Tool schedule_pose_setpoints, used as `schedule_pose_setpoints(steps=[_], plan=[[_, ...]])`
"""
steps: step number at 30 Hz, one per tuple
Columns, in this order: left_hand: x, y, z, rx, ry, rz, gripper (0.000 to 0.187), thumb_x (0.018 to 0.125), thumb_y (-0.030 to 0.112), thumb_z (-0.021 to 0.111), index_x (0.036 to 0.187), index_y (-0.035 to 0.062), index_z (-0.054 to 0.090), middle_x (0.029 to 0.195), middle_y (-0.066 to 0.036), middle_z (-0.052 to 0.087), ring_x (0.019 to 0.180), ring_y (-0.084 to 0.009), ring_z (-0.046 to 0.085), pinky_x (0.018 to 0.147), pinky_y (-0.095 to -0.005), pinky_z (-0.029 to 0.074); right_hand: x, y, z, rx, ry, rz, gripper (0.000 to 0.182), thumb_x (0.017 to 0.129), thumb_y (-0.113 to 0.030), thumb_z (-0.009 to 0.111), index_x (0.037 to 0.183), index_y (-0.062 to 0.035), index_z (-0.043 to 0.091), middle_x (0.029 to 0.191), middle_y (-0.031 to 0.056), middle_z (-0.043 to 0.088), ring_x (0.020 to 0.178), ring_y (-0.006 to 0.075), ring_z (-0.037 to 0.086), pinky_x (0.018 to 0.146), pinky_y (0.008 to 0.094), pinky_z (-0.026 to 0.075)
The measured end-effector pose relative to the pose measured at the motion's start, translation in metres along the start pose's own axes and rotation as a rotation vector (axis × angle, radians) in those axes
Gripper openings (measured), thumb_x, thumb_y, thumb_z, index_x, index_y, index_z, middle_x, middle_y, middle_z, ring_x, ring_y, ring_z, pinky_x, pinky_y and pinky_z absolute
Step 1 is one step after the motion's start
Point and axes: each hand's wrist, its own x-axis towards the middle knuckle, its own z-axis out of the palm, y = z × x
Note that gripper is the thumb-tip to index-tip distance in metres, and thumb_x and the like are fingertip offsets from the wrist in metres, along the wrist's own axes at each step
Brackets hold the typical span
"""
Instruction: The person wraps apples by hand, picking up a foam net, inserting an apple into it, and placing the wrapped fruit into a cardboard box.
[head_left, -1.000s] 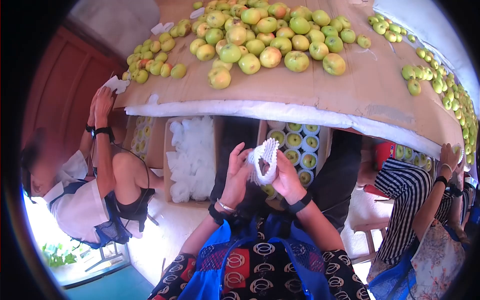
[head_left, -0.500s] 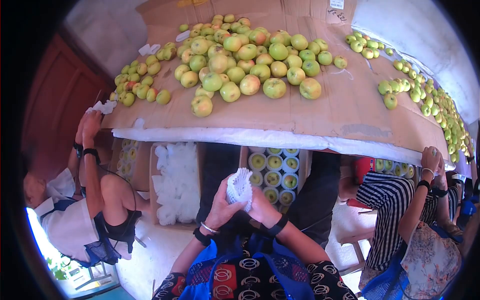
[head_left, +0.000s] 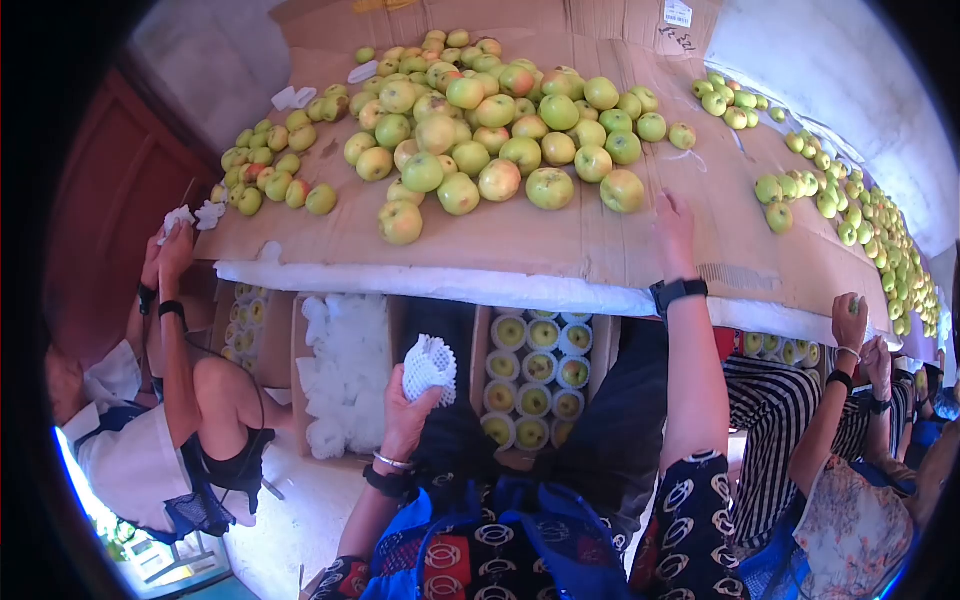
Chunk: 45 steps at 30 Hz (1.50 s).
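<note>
My left hand [head_left: 408, 412] is closed around a white foam net sleeve [head_left: 431, 368], held upright above my lap; whether anything sits inside it is hidden. My right hand [head_left: 676, 222] is stretched out over the cardboard-covered table [head_left: 560, 245], with nothing visible in its loosely parted fingers. Just left of its fingertips lies a yellow-green apple [head_left: 622, 190] at the edge of a large apple pile [head_left: 490, 110]. Below the table edge, a carton [head_left: 483, 350] between my knees holds rows of apples in foam nets.
Another carton [head_left: 298, 385] full of white foam nets stands to the left. A person's hands [head_left: 172, 255] hold foam netting at the far left. Another person's hand [head_left: 850, 322] is at the table's right edge. More apples [head_left: 855, 205] lie along the right side.
My right hand has left the foam sleeve and reached forward and right onto the table. My left hand, still holding the sleeve, has shifted left and slightly down.
</note>
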Motion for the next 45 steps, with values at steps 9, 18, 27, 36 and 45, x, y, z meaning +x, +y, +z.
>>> schedule_pose_setpoints(steps=[9,18,27,36,45], plan=[[-0.001,-0.007,0.000,0.062,0.013,-0.038,0.036,0.076,0.000,0.063,0.107,0.0034,0.045,0.101,-0.005,0.056,0.091,-0.0109,0.055,0.079,-0.0261,0.046,0.004,-0.035,0.017,-0.332,-0.373,0.009,0.056,0.072,-0.040,0.068,0.103,0.0051,0.055,0.095,0.0203,0.061,0.090,0.0276,0.060,0.078,0.0369,0.045],[-0.006,-0.010,-0.003,0.050,0.003,0.005,0.040,0.074,0.000,0.066,0.107,0.0025,0.044,0.101,-0.005,0.056,0.091,-0.0117,0.055,0.080,-0.0266,0.046,-0.068,-0.061,0.023,-0.295,-0.397,-0.414,0.072,0.059,-0.015,0.077,0.122,-0.0072,0.042,0.106,0.0128,0.057,0.099,0.0231,0.056,0.087,0.0334,0.044],[-0.013,0.013,0.002,-0.067,-0.162,-0.083,0.046,0.075,0.001,0.066,0.116,0.0015,0.045,0.102,-0.006,0.057,0.096,-0.0116,0.054,0.085,-0.0270,0.044,-0.174,-0.083,0.005,0.216,-0.451,-0.234,0.079,0.064,-0.010,0.074,0.129,-0.0052,0.031,0.118,0.0141,0.048,0.107,0.0219,0.051,0.092,0.0353,0.042],[-0.019,-0.005,-0.001,-0.073,-0.210,-0.076,0.046,0.076,-0.001,0.067,0.115,0.0063,0.042,0.104,-0.006,0.055,0.095,-0.0117,0.054,0.084,-0.0272,0.046,-0.248,-0.030,0.012,1.229,-0.624,0.404,0.062,0.081,-0.024,0.059,0.135,-0.0089,0.032,0.125,0.0097,0.048,0.108,0.0229,0.053,0.083,0.0391,0.050],[0.004,0.009,-0.005,-0.045,-0.172,-0.016,0.039,0.079,0.005,0.065,0.113,0.0041,0.047,0.104,-0.005,0.056,0.095,-0.0114,0.055,0.084,-0.0267,0.045,-0.255,-0.017,0.013,1.128,-0.640,0.590,0.059,0.083,-0.044,0.056,0.127,-0.0070,0.042,0.122,0.0113,0.051,0.112,0.0250,0.051,0.089,0.0396,0.045]])
